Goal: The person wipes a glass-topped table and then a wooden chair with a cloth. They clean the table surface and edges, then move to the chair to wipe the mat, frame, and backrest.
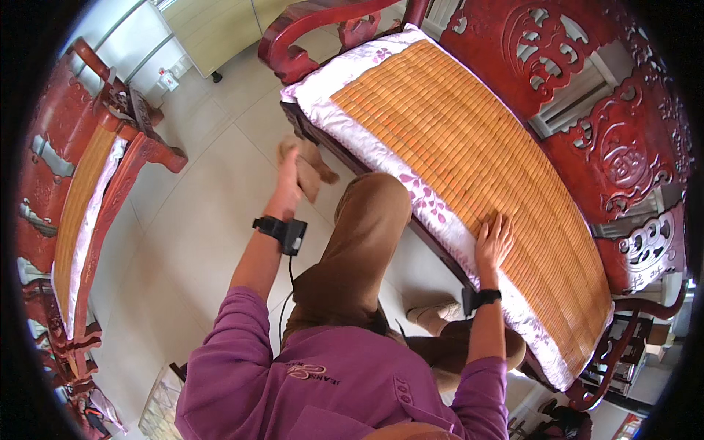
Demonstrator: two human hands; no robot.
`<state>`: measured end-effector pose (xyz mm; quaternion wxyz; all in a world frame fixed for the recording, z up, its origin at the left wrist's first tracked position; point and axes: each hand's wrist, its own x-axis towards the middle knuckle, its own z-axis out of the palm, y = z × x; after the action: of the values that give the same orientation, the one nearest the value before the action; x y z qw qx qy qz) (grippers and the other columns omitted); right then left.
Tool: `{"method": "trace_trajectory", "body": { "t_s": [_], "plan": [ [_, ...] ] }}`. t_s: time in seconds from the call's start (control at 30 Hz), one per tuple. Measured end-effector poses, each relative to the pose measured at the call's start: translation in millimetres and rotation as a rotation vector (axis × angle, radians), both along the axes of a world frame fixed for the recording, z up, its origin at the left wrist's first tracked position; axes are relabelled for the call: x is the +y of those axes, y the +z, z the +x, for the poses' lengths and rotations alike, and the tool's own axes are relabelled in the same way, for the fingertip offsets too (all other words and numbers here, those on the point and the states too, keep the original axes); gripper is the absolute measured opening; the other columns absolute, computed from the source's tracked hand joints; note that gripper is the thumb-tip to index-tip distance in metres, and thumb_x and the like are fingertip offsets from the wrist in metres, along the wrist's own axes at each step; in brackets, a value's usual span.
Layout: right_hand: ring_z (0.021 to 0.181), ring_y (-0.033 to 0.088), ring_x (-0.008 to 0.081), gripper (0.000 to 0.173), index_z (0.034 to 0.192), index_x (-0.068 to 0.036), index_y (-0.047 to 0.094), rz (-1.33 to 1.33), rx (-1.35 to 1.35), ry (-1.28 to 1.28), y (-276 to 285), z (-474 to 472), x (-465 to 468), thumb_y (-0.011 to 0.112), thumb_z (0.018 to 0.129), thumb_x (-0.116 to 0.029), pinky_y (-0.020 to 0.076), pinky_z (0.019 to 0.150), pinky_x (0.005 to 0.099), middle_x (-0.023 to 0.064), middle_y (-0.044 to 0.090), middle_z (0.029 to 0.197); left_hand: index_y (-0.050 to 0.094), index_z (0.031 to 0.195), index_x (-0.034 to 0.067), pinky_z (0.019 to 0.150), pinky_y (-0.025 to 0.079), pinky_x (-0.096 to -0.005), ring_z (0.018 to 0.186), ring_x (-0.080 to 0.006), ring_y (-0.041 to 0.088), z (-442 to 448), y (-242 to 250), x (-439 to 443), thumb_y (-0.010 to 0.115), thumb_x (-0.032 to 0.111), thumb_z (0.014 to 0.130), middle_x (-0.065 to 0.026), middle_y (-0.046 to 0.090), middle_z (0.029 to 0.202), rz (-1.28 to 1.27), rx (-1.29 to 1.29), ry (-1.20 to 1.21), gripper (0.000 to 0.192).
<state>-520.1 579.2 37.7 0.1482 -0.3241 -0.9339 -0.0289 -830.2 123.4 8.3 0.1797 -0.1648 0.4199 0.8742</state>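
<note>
My left hand (287, 184) is raised over the tiled floor, left of my knee. In it is a brown cloth (312, 165), blurred and hanging loosely; the fingers are partly hidden by the blur. My right hand (493, 247) rests palm down, fingers slightly apart, on the near edge of a bamboo slat mat (440, 126). Under the mat lies a white cushion (374, 146) with purple floral print, on the seat of a carved red wooden bench. Both wrists wear black straps with small devices.
The bench's carved backrest (616, 148) rises on the right, with a curved armrest (275, 49) at its far end. A matching wooden seat (104, 220) stands at left. A pale cabinet (214, 33) is at the back. A thin black cable (284, 308) hangs by my left arm.
</note>
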Motion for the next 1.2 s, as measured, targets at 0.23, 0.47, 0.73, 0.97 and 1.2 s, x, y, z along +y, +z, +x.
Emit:
{"method": "trace_trajectory", "body": {
  "t_s": [0.23, 0.47, 0.73, 0.97, 1.2],
  "plan": [
    [0.145, 0.035, 0.0396, 0.055, 0.143, -0.004, 0.054, -0.042, 0.113, 0.025, 4, -1, -14, 0.058, 0.098, -0.036, 0.026, 0.12, 0.0537, 0.0214, 0.041, 0.156, 0.043, 0.149, 0.006, 0.112, 0.039, -0.0389, 0.133, -0.0267, 0.049, -43, -72, 105, 0.048, 0.036, 0.106, -0.0118, 0.049, 0.149, -0.121, -0.1, 0.191, 0.052],
    [0.144, 0.037, 0.0413, 0.053, 0.144, -0.002, 0.052, 0.007, 0.075, 0.035, 9, -4, -18, 0.058, 0.097, -0.026, 0.0264, 0.12, 0.0535, 0.0217, 0.044, 0.154, 0.058, 0.129, 0.003, 0.091, 0.053, -0.0407, 0.107, -0.0238, 0.063, -139, -76, 61, 0.046, 0.018, 0.105, -0.0111, 0.065, 0.12, -0.188, 0.18, 0.473, 0.031],
    [0.141, 0.04, 0.0423, 0.049, 0.142, 0.0, 0.054, -0.001, 0.077, 0.088, 14, -5, -19, 0.057, 0.098, -0.022, 0.03, 0.117, 0.0538, 0.0236, 0.045, 0.152, 0.07, 0.11, 0.002, 0.076, 0.054, -0.0352, 0.086, -0.0226, 0.067, -248, -95, -13, 0.056, 0.017, 0.097, -0.0096, 0.072, 0.098, -0.354, 0.081, 0.264, 0.025],
    [0.141, 0.04, 0.0433, 0.05, 0.142, -0.002, 0.054, -0.025, 0.101, 0.084, 11, -5, -16, 0.057, 0.097, -0.023, 0.0296, 0.118, 0.0549, 0.0233, 0.046, 0.152, 0.073, 0.105, 0.0, 0.074, 0.055, -0.0368, 0.08, -0.0208, 0.067, -264, -108, -22, 0.058, 0.013, 0.098, -0.0076, 0.073, 0.089, -0.493, 0.347, 0.45, 0.021],
    [0.14, 0.041, 0.044, 0.051, 0.143, -0.003, 0.055, 0.016, 0.093, 0.041, 9, -5, -18, 0.058, 0.098, -0.027, 0.0303, 0.117, 0.0544, 0.025, 0.045, 0.151, 0.059, 0.117, 0.006, 0.079, 0.051, -0.0341, 0.089, -0.0174, 0.061, -144, -105, 35, 0.051, 0.009, 0.1, -0.004, 0.065, 0.103, -0.367, 0.349, 0.219, 0.019]
  ]
}}
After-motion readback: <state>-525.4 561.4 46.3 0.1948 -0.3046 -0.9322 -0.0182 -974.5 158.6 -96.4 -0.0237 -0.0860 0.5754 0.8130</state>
